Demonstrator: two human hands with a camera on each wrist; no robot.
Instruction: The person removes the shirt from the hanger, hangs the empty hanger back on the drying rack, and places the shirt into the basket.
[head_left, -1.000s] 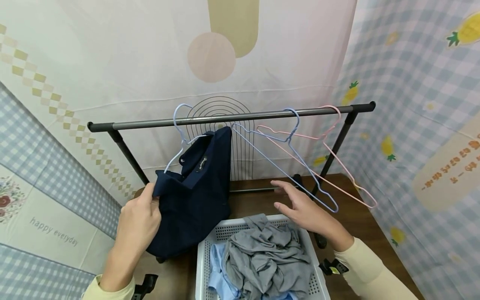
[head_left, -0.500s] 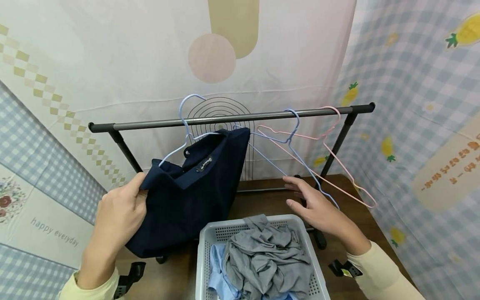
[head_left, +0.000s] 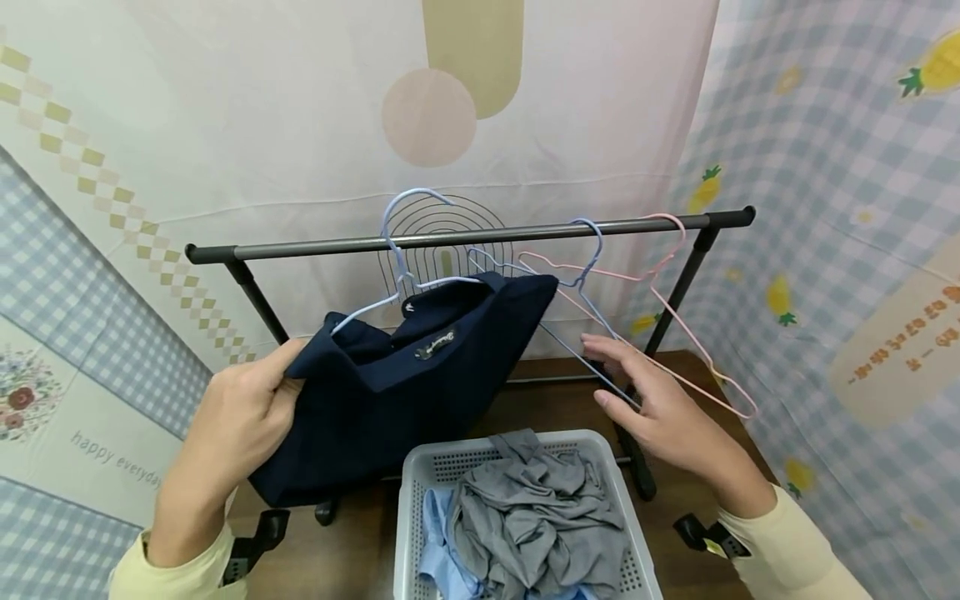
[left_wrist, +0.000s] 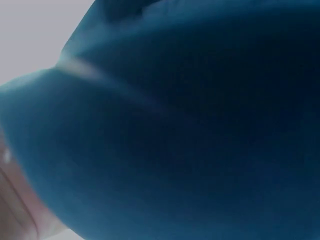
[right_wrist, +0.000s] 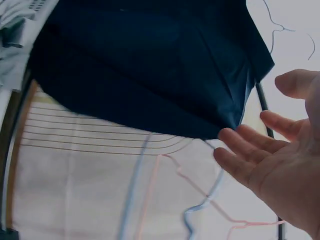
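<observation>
A navy garment (head_left: 405,383) hangs on a light blue hanger (head_left: 405,250) whose hook sits just above the dark rail (head_left: 465,237). My left hand (head_left: 240,408) grips the garment's left shoulder. The navy cloth (left_wrist: 190,120) fills the left wrist view. My right hand (head_left: 652,400) is open, fingers straight, to the right of the garment and beside the empty blue hanger (head_left: 592,317). In the right wrist view the open right hand (right_wrist: 270,155) is close to the garment's corner (right_wrist: 150,65).
An empty pink hanger (head_left: 675,333) also hangs on the rail. A white basket (head_left: 408,517) with grey clothes (head_left: 540,517) and light blue clothes stands on the brown table (head_left: 697,492) below. Patterned curtains surround the rack.
The garment on its hanger has shifted right along the rail and lifted; its hook rose above the bar. My right hand moved right and up toward the empty hangers.
</observation>
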